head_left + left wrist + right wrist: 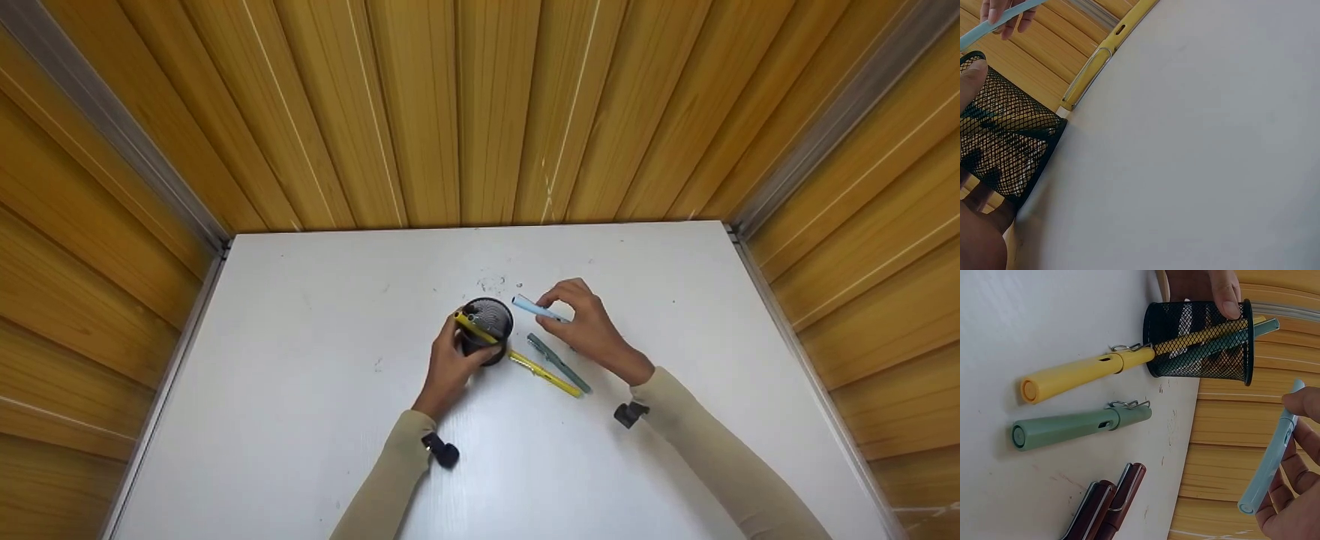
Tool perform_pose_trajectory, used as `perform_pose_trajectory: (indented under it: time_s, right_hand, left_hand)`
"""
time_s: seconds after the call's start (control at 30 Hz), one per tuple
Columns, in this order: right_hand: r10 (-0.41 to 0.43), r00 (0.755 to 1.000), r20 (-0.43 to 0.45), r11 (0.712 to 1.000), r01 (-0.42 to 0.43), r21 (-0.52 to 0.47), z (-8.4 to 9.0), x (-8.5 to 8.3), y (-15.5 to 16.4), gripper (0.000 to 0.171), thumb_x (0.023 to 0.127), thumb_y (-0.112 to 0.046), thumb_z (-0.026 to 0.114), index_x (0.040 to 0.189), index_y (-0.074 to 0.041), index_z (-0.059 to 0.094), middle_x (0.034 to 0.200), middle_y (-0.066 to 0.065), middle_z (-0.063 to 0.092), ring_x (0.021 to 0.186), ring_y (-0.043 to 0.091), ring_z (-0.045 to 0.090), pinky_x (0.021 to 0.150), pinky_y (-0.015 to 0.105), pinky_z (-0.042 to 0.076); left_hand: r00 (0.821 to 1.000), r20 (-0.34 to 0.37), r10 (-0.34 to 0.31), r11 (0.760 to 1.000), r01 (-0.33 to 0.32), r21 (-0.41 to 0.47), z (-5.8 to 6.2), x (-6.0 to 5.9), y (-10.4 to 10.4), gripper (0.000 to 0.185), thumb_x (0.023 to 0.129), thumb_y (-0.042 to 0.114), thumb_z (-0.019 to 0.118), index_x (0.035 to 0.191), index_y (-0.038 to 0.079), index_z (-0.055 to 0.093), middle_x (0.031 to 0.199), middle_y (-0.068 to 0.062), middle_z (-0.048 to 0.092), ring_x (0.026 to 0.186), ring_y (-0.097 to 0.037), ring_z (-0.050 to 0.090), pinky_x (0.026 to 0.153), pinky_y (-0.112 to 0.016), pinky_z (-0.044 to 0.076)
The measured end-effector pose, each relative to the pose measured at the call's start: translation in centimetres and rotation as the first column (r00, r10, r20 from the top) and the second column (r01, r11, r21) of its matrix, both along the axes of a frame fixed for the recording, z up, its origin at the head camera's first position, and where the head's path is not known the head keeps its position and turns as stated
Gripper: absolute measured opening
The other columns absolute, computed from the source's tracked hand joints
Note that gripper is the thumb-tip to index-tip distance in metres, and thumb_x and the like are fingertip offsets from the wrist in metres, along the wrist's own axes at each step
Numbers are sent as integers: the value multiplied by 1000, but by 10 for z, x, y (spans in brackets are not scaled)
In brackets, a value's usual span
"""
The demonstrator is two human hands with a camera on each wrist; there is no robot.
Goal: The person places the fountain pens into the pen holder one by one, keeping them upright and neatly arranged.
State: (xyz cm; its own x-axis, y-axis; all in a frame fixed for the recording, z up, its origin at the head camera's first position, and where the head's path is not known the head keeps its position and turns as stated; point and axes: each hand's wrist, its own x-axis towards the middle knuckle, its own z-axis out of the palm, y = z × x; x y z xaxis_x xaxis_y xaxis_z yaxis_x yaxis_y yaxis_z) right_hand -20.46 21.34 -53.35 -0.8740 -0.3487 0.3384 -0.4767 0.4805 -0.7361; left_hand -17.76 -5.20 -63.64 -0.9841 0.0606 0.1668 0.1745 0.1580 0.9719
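Note:
My left hand [447, 369] grips a black mesh pen cup [1157, 337] on the white table, its thumb near the rim. Inside the cup lean a yellow pen [472, 328] and a green one [1267, 327], their ends sticking out over the rim. To the right of the cup, my right hand [594, 330] pinches a light blue pen [1268, 464] between thumb and fingers, raised above the table. One end of this pen points toward the cup's opening. Below it lie another yellow pen [546, 373] and another green pen [560, 364].
Two dark red pens [1120, 500] with metal clips lie beyond the green pen in the right wrist view; the right hand covers that spot in the head view. Wood-patterned panels [480, 112] wall the table [300, 337] at the back and both sides.

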Motion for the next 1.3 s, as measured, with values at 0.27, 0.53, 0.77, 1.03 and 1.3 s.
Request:
perform_pose_trajectory:
  time_s: [0.27, 0.53, 0.77, 1.03, 1.3]
  right_hand:
    - [42, 999, -17, 999, -42, -3, 2, -1, -10, 17, 94, -3, 87, 104, -14, 80, 105, -4, 73, 117, 24, 57, 106, 46, 47]
    - [81, 996, -43, 997, -82, -14, 4, -1, -21, 15, 94, -3, 86, 105, -13, 80, 105, 0, 73, 115, 25, 58, 103, 43, 48]
    - [101, 992, -82, 994, -104, -31, 2, -3, -31, 20, 91, 0, 89, 103, -13, 80, 104, 0, 73, 114, 26, 58, 102, 43, 48]
    - [106, 991, -79, 994, -108, -22, 3, -2, -41, 19, 93, -1, 87, 106, -12, 79, 110, 2, 73, 118, 26, 59, 106, 49, 51]
    - [108, 991, -79, 993, -111, -34, 6, -2, -48, 22, 91, 0, 88, 106, -13, 79, 111, 0, 74, 118, 25, 60, 105, 48, 51]
  left_hand:
    - [1000, 6, -6, 1000, 6, -6, 0, 2, -1, 86, 88, 30, 96, 160, 15, 50, 156, -3, 60, 155, -25, 47, 131, -52, 36]
    - [1000, -8, -14, 1000, 14, 9, -2, 1, -2, 85, 88, 28, 96, 159, 15, 51, 155, -4, 61, 153, -26, 48, 131, -55, 36]
    - [1000, 9, -17, 1000, 17, 7, -2, 1, -1, 87, 88, 30, 96, 161, 15, 50, 156, -4, 60, 154, -26, 48, 131, -55, 37]
    - [1000, 20, -20, 1000, 20, -7, -1, 1, -1, 88, 89, 29, 95, 162, 11, 48, 155, -8, 59, 153, -29, 49, 130, -51, 38]
    - [1000, 22, -11, 1000, 11, -8, 0, 0, -1, 86, 88, 24, 96, 160, 10, 50, 153, -11, 61, 150, -30, 52, 129, -51, 40]
